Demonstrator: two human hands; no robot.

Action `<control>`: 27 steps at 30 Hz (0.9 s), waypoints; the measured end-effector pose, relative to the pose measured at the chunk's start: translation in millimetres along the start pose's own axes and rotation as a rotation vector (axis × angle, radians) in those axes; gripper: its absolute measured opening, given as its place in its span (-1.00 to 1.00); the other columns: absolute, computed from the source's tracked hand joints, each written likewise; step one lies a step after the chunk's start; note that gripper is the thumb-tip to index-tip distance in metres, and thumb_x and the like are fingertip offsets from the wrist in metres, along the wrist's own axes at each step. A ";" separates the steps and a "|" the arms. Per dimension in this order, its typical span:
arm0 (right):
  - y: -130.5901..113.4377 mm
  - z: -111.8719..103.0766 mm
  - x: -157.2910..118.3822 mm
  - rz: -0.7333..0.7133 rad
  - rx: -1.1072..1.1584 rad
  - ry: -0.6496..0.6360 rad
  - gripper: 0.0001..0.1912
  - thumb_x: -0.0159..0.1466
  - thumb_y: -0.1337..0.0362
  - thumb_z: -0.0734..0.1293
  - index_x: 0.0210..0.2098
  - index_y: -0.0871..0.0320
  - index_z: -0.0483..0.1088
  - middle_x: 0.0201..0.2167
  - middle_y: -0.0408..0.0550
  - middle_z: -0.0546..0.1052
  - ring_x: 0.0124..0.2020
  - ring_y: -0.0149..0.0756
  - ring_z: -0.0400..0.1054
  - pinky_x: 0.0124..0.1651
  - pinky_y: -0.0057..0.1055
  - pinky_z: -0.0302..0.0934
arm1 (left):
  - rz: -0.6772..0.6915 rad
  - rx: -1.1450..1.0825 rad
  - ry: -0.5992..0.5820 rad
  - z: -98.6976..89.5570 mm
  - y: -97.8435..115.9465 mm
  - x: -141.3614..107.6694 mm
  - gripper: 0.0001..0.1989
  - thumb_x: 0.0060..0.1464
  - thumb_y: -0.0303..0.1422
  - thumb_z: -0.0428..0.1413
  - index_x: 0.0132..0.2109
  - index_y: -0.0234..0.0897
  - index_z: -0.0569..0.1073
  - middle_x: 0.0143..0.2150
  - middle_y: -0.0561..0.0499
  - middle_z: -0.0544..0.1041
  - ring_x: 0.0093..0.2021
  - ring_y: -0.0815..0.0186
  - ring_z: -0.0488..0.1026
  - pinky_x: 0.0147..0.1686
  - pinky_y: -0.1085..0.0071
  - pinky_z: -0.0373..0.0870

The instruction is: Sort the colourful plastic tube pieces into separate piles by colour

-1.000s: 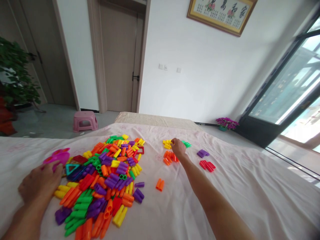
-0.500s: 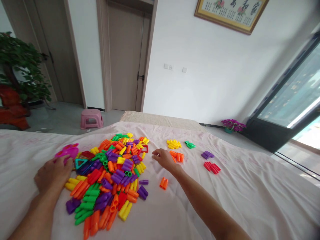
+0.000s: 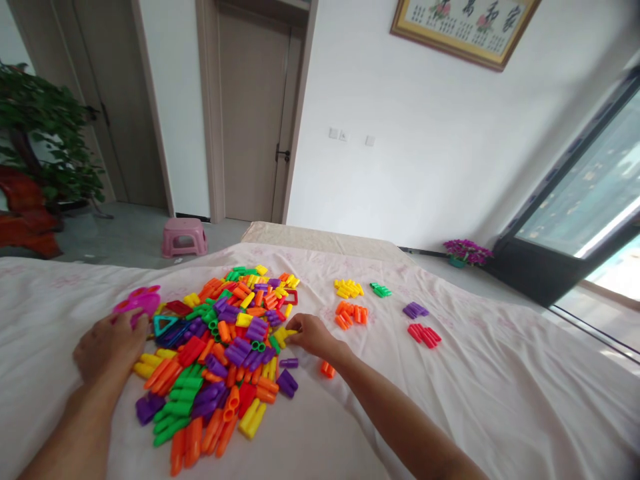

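Observation:
A large heap of plastic bullet-shaped building blocks (image 3: 237,353) in orange, green, purple, yellow and red lies on the cloth. My right hand (image 3: 313,335) is at the heap's right edge, its fingers closed on a yellow block (image 3: 283,335). On the left side, my left hand (image 3: 111,343) lies palm down with its fingers loosely apart, touching a bright pink plastic piece (image 3: 141,302); some of its fingertips are hidden. A teal triangular frame (image 3: 163,325) sits just right of those fingers. Partly behind my right wrist is a loose orange block (image 3: 327,369).
Small sorted groups stand to the right: yellow blocks (image 3: 349,288), orange blocks (image 3: 352,315), green blocks (image 3: 381,290), purple blocks (image 3: 415,310) and red blocks (image 3: 424,335). A pale wrinkled cloth (image 3: 480,393) covers the surface. Beyond it is a pink stool (image 3: 184,237).
My right hand has moved left and slightly down, from beside the orange group to a yellow block at the heap's edge. My left hand has barely moved.

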State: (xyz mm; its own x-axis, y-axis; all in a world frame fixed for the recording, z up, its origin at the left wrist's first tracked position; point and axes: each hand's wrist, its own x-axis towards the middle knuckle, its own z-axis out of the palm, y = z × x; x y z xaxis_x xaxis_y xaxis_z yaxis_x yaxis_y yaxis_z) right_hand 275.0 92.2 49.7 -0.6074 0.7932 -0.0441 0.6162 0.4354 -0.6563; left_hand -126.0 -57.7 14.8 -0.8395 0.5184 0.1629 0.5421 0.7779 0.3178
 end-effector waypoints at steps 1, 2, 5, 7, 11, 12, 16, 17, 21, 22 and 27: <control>3.5 -0.4 -0.5 0.007 0.036 -0.007 -0.74 0.06 0.29 0.51 -0.22 0.10 0.55 -0.30 -0.17 0.61 -0.29 -0.34 0.45 -0.27 -0.48 0.23 | -0.008 0.009 -0.008 0.9 -0.5 1.0 -0.30 0.19 0.06 -0.22 0.23 -0.26 0.44 0.19 -0.35 0.41 0.14 -0.17 0.37 0.05 0.00 0.32; 7.0 -1.7 -0.9 0.010 0.064 -0.008 -0.78 0.08 0.31 0.49 -0.24 0.11 0.56 -0.32 -0.17 0.61 -0.31 -0.35 0.45 -0.28 -0.49 0.24 | -0.015 0.021 -0.017 1.9 -1.1 2.1 -0.29 0.19 0.06 -0.22 0.23 -0.28 0.44 0.19 -0.36 0.41 0.13 -0.17 0.38 0.04 0.01 0.33; 18.4 -14.4 -0.8 0.007 0.092 0.067 -0.79 0.17 0.35 0.40 -0.18 0.12 0.55 -0.33 -0.14 0.61 -0.33 -0.35 0.47 -0.28 -0.49 0.25 | -0.017 0.045 -0.030 4.8 -2.9 5.2 -0.27 0.19 0.08 -0.25 0.22 -0.27 0.44 0.17 -0.36 0.42 0.10 -0.17 0.39 0.00 0.02 0.35; 27.3 -31.2 0.9 0.023 0.045 0.180 -0.75 0.20 0.39 0.35 -0.13 0.13 0.54 -0.29 -0.11 0.62 -0.31 -0.35 0.48 -0.25 -0.48 0.26 | -0.012 0.052 -0.029 6.2 -4.0 6.6 -0.27 0.19 0.09 -0.27 0.23 -0.23 0.43 0.16 -0.35 0.43 0.09 -0.16 0.40 -0.01 0.04 0.37; 46.4 -73.2 7.1 0.148 -0.160 0.419 -0.77 0.23 0.35 0.34 -0.12 0.11 0.53 -0.17 -0.08 0.62 -0.16 -0.31 0.47 -0.15 -0.45 0.25 | -0.012 0.052 -0.025 8.3 -6.1 8.1 -0.27 0.19 0.11 -0.27 0.24 -0.21 0.42 0.13 -0.36 0.44 0.09 -0.17 0.40 -0.04 0.05 0.38; 50.8 -82.1 9.3 0.196 -0.212 0.458 -0.78 0.25 0.32 0.34 -0.12 0.10 0.53 -0.14 -0.08 0.61 -0.13 -0.29 0.47 -0.14 -0.44 0.24 | -0.009 0.051 -0.022 8.7 -6.5 8.5 -0.27 0.18 0.11 -0.27 0.23 -0.21 0.43 0.12 -0.36 0.45 0.09 -0.18 0.41 -0.05 0.05 0.38; 64.5 -102.4 22.6 0.345 -0.386 0.520 -0.77 0.29 0.23 0.32 -0.08 0.02 0.51 -0.10 -0.10 0.60 -0.08 -0.25 0.45 -0.16 -0.41 0.20 | 0.007 0.052 -0.011 8.7 -6.6 9.0 -0.29 0.19 0.10 -0.26 0.22 -0.17 0.44 0.10 -0.34 0.46 0.05 -0.18 0.43 -0.06 0.04 0.39; 66.8 -104.3 27.0 0.366 -0.418 0.514 -0.77 0.29 0.22 0.31 -0.08 0.02 0.51 -0.10 -0.09 0.60 -0.08 -0.24 0.45 -0.17 -0.41 0.20 | 0.011 0.053 -0.012 8.2 -6.2 8.7 -0.29 0.19 0.10 -0.26 0.21 -0.18 0.44 0.10 -0.34 0.46 0.05 -0.18 0.43 -0.06 0.04 0.39; 72.1 -108.0 44.4 0.371 -0.501 0.492 -0.76 0.27 0.24 0.33 -0.09 0.02 0.53 -0.13 -0.03 0.60 -0.08 -0.23 0.44 -0.16 -0.41 0.19 | 0.007 0.057 -0.014 5.0 -3.8 5.4 -0.30 0.18 0.07 -0.22 0.19 -0.29 0.46 0.11 -0.37 0.46 0.06 -0.18 0.42 -0.05 0.06 0.37; 72.6 -108.6 47.7 0.361 -0.508 0.495 -0.76 0.27 0.25 0.32 -0.08 0.03 0.54 -0.12 -0.02 0.60 -0.06 -0.22 0.44 -0.15 -0.41 0.19 | 0.007 0.057 -0.014 4.1 -3.2 4.3 -0.30 0.17 0.06 -0.19 0.19 -0.30 0.46 0.11 -0.38 0.46 0.07 -0.18 0.42 -0.04 0.05 0.37; 73.4 -106.4 52.3 0.325 -0.496 0.517 -0.75 0.31 0.26 0.29 -0.06 0.02 0.52 -0.08 -0.06 0.59 0.02 -0.24 0.40 -0.06 -0.41 0.19 | 0.012 0.025 -0.011 -0.8 -0.2 0.0 -0.29 0.20 0.07 -0.24 0.19 -0.29 0.46 0.16 -0.38 0.42 0.09 -0.20 0.40 -0.01 0.03 0.34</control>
State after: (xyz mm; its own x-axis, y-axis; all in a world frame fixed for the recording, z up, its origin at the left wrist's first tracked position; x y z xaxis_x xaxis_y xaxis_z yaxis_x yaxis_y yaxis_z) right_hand 341.7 210.9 79.3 -0.1230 0.9577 0.2600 0.9486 0.1904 -0.2528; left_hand -126.1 -58.2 15.5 -0.8326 0.5313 0.1562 0.5528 0.7804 0.2921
